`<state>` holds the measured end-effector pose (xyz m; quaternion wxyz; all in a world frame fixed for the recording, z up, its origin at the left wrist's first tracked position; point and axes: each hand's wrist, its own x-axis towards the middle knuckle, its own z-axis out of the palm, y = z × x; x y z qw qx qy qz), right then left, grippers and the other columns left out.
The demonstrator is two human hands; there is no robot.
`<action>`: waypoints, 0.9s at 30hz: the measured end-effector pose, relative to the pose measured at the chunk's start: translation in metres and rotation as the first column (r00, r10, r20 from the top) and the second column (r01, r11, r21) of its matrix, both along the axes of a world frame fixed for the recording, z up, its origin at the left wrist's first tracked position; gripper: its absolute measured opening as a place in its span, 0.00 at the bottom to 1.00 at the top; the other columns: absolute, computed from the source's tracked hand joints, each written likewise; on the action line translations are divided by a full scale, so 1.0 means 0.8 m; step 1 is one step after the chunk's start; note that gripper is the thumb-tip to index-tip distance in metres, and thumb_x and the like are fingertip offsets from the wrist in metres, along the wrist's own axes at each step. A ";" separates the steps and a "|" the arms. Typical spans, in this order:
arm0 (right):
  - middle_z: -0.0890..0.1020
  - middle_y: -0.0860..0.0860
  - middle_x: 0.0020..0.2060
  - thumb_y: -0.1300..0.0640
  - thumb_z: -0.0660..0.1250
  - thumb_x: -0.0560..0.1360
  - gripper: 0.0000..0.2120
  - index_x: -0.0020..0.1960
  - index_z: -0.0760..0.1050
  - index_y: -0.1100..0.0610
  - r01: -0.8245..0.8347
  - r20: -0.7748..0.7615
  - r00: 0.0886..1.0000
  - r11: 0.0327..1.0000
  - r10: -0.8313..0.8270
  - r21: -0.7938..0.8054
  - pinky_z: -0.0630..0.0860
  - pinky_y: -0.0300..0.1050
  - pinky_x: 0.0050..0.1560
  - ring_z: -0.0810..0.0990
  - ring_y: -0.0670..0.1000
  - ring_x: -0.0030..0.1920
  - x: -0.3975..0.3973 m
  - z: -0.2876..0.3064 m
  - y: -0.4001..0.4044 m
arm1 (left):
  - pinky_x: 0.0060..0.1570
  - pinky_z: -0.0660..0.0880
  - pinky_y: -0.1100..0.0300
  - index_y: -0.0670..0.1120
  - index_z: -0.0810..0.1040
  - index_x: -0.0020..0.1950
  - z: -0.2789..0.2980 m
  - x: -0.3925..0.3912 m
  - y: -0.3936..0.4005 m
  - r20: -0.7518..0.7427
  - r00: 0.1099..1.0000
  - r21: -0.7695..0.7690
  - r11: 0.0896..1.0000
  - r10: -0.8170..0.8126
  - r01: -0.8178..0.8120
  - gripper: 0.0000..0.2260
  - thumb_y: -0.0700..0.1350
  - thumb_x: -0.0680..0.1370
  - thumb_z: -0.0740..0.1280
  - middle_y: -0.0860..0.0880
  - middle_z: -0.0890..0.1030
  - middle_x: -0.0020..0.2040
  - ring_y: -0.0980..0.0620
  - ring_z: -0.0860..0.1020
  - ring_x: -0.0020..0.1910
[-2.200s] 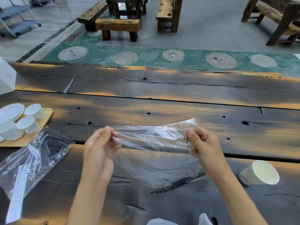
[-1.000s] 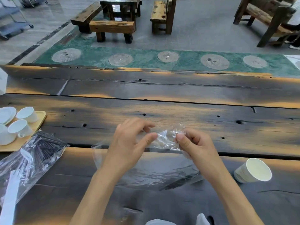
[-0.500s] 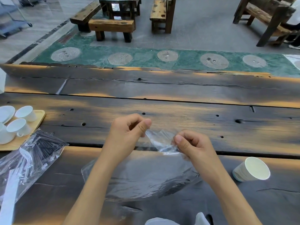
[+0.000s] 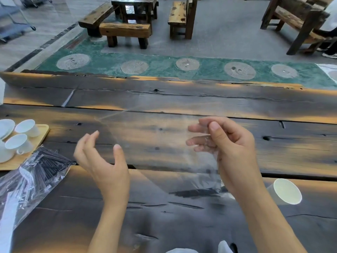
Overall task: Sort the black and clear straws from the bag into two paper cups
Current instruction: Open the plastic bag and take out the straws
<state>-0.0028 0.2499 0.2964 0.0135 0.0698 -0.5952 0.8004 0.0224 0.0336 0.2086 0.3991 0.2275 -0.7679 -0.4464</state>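
The scorched plank table (image 4: pixel 182 99) fills the frame. At centre, a clear plastic bag (image 4: pixel 164 152) hangs blurred from the right hand (image 4: pixel 228 148), pinched at one edge; the left hand (image 4: pixel 104 161) is open beside it, touching nothing. The step looks like clearing that bag; next calls for reaching the bag of black straws (image 4: pixel 36 172), lower left. One paper cup (image 4: pixel 284 191) lies tipped lower right. Teacups (image 4: pixel 20 143) crowd the left edge.
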 end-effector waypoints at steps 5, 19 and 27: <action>0.86 0.61 0.49 0.58 0.63 0.78 0.10 0.53 0.81 0.61 -0.048 -0.004 0.999 0.982 0.048 -0.181 0.82 0.52 0.49 0.86 0.62 0.46 0.006 0.019 -0.029 | 0.62 0.68 0.56 0.47 0.66 0.72 -0.061 0.015 0.030 0.282 0.938 0.592 0.806 -0.203 -0.003 0.24 0.43 0.78 0.70 0.46 0.71 0.68 0.49 0.73 0.65; 0.86 0.56 0.48 0.64 0.64 0.75 0.09 0.52 0.79 0.58 0.161 0.183 0.977 0.933 -0.106 -0.320 0.81 0.43 0.43 0.84 0.53 0.38 -0.003 0.000 0.033 | 0.42 0.81 0.56 0.47 0.84 0.44 -0.076 0.014 0.041 -0.278 0.888 0.960 -0.142 -0.367 0.242 0.06 0.43 0.68 0.73 0.49 0.84 0.37 0.54 0.83 0.36; 0.86 0.58 0.49 0.71 0.66 0.76 0.19 0.63 0.76 0.55 0.101 -0.089 0.993 0.922 -0.072 0.374 0.78 0.45 0.41 0.83 0.56 0.36 -0.021 0.015 0.102 | 0.33 0.81 0.59 0.44 0.75 0.47 -0.082 0.024 -0.026 -0.227 0.865 0.911 0.216 -0.447 0.351 0.04 0.35 0.76 0.65 0.45 0.78 0.34 0.50 0.80 0.30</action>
